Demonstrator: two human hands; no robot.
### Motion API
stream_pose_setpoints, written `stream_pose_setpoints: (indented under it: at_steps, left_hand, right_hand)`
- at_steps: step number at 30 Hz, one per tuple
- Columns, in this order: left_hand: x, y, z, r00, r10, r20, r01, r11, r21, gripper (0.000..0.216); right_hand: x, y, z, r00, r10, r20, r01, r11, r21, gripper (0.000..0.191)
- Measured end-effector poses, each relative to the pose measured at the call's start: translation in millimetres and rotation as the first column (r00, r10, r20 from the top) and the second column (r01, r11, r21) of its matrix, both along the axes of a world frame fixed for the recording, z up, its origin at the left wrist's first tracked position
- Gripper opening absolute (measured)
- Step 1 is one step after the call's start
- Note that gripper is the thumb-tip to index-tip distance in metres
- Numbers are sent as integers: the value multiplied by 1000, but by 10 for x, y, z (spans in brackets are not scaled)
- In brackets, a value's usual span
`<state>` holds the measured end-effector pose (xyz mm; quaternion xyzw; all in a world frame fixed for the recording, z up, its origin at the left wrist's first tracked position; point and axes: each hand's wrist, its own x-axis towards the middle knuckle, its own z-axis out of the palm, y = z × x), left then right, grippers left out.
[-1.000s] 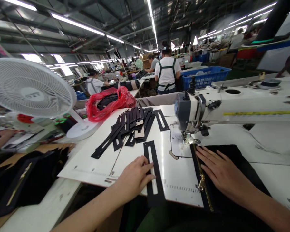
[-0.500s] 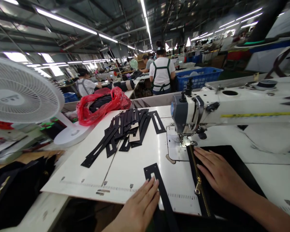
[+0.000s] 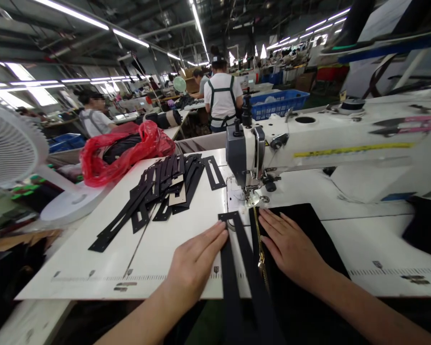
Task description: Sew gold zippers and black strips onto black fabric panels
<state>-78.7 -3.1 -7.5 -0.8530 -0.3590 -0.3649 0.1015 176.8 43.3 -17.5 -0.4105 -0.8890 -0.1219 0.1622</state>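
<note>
My left hand (image 3: 197, 261) holds the left edge of a long black slotted strip (image 3: 230, 273), its fingers close together near the far end; the thumb is hidden. That strip lies just left of a black fabric piece (image 3: 311, 230) with a gold zipper (image 3: 260, 258) along its left edge. My right hand (image 3: 290, 247) rests flat on the fabric beside the zipper, fingers stretched toward the presser foot (image 3: 250, 195) of the sewing machine (image 3: 237, 158). The fabric's far end is close to the foot. The strip's near end drops past the table edge.
A pile of black slotted strips (image 3: 154, 189) lies on the white table (image 3: 82, 261), with one apart (image 3: 214, 173). Behind are a red plastic bag (image 3: 89, 165), a white fan (image 3: 10, 143), a blue basket (image 3: 280, 106) and a co-worker (image 3: 221, 98). Pink-handled scissors (image 3: 409, 125) lie on the machine arm.
My left hand has brought the slotted strip forward, closer to the zipper and the machine. My right hand stays on the fabric. The head view has shifted right.
</note>
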Motion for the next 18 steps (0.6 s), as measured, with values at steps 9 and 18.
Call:
stream_pose_setpoints:
  at_steps: [9,18]
  left_hand:
    - [545,499,-193,984,-112,-139,87,981,-175,27]
    - [576,495,-129,982,-107,-156,73,975,-212,28]
  right_hand:
    - [30,6,-17,997,43,-56,-44,999,-7,47]
    - [-12,-3,-67,996,19,-84,-15,999,50,48]
